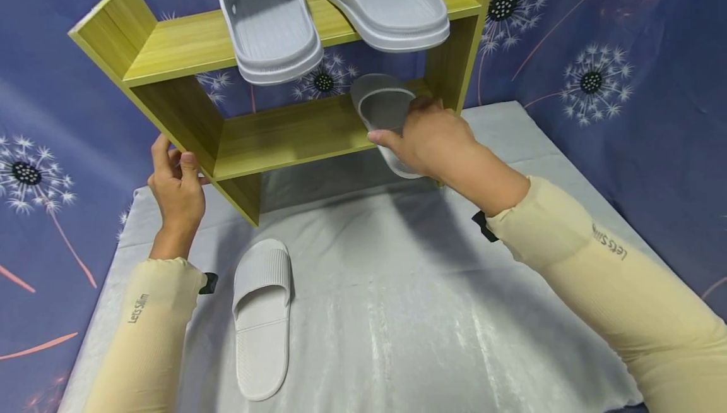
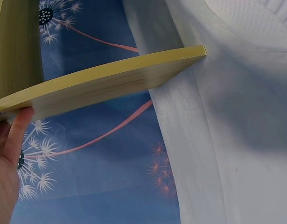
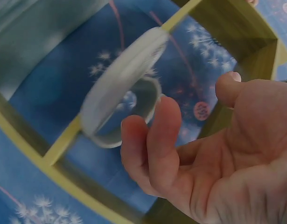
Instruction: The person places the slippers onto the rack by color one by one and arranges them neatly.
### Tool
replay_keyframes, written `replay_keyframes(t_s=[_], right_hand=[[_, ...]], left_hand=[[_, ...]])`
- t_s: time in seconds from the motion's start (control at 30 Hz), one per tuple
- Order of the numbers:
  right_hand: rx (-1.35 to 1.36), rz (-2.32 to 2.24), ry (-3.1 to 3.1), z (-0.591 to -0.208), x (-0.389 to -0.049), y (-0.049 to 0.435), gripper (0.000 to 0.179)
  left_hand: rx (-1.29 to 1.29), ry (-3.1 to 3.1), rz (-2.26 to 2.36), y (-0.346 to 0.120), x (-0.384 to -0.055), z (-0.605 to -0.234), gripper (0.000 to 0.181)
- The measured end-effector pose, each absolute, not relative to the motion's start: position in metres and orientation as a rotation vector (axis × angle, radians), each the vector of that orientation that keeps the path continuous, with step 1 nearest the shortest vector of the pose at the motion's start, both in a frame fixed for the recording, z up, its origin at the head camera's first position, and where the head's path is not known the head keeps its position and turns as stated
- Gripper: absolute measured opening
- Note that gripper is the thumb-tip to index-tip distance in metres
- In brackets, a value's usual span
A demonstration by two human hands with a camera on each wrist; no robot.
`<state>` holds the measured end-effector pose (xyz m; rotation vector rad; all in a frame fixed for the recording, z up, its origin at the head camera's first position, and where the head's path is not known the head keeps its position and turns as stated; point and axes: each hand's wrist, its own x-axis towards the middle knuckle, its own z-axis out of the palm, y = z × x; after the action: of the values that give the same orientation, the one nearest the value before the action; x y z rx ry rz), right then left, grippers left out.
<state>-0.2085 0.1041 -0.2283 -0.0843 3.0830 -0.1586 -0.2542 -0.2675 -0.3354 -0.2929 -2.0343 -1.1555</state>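
A grey slide slipper [image 1: 382, 89] rests on the lower shelf of a yellow-green wooden rack [image 1: 284, 138], its heel jutting past the front edge. My right hand [image 1: 434, 135] is over it with the thumb extended across the footbed. Seen from the right wrist, the slipper [image 3: 120, 84] lies close to bent fingertips, while the thumb stands apart from it. My left hand [image 1: 178, 192] rests its fingers against the rack's left side panel [image 2: 110, 79]. A matching slipper [image 1: 262, 331] lies on the cloth, toe toward the rack.
Two grey clogs, one on the left [image 1: 269, 28] and one on the right [image 1: 392, 2], sit on the upper shelf, heels overhanging. Pale cloth [image 1: 386, 312] covers the table. Blue dandelion-print fabric [image 1: 625, 34] hangs behind and at the sides.
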Motion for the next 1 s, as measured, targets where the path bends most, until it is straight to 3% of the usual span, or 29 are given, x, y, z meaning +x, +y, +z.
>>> replay_keyframes(t_s=[0.43, 1.0], right_hand=[[-0.251, -0.24, 3.154, -0.231, -0.173, 0.078, 0.093], [-0.327, -0.259, 2.993, -0.256, -0.134, 0.052, 0.1]], left_hand=[[-0.295, -2.006, -1.194, -0.267, -0.255, -0.337, 0.035], [-0.271, -2.017, -1.214, -0.265, -0.254, -0.337, 0.035]])
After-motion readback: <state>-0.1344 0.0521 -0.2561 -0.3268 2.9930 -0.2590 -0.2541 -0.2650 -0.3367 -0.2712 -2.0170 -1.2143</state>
